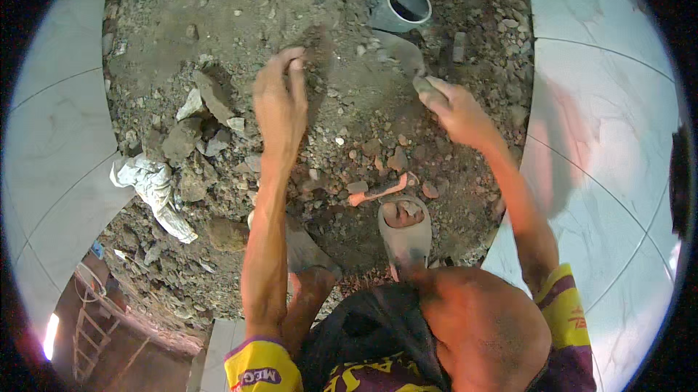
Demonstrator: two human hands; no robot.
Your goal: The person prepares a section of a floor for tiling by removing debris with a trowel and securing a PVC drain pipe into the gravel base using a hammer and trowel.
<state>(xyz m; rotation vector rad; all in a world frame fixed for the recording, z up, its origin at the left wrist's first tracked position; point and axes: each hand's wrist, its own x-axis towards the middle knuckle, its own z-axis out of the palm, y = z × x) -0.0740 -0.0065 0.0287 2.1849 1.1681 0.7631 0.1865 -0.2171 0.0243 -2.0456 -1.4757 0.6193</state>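
My right hand [458, 114] is closed round the handle of a trowel [398, 50], whose grey blade reaches toward a pipe. That grey plastic pipe [384, 15] stands up out of the dirt, its round mouth dark inside. Over the bare soil to the left, my left hand [281, 101] hangs with its fingers loosely bent and the thumb a little apart; nothing shows in it. Loose dirt and small stones [345, 108] lie between both hands.
A reddish bent tool [382, 190] lies by my sandalled foot [404, 228]. Larger rocks [182, 139] and a crumpled white bag [149, 187] are on the left. Pale marbled tiles [611, 94] border the dirt on both sides. A ladder [94, 334] shows at lower left.
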